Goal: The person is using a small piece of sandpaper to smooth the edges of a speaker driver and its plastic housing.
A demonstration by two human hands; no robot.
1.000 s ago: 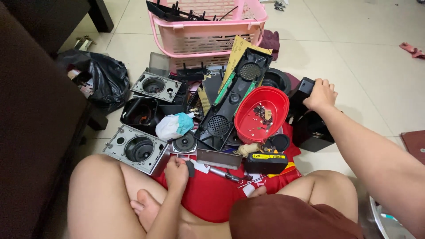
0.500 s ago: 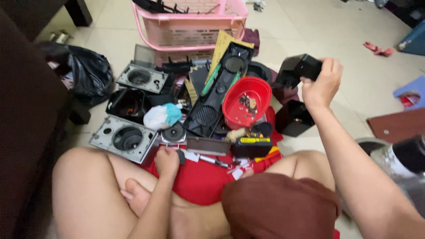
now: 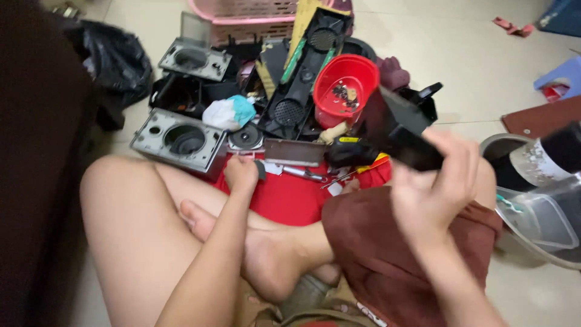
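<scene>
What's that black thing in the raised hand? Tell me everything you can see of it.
The black part looks like a hard plastic housing piece, flat-sided and angular, blurred by motion. The right hand grips its lower end, fingers wrapped around it, lifting it clear of the floor and tilted, its upper end pointing toward the red bowl. It hangs in front of the pile of speaker parts; only the hand touches it. Finer details cannot be made out.

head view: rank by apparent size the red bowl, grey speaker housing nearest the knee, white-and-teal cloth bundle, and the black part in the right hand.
1. Grey speaker housing
2. Black part in the right hand; it is nearer the camera and motion-blurred, so its rank against the bowl is unsure
3. Red bowl
4. White-and-teal cloth bundle
</scene>
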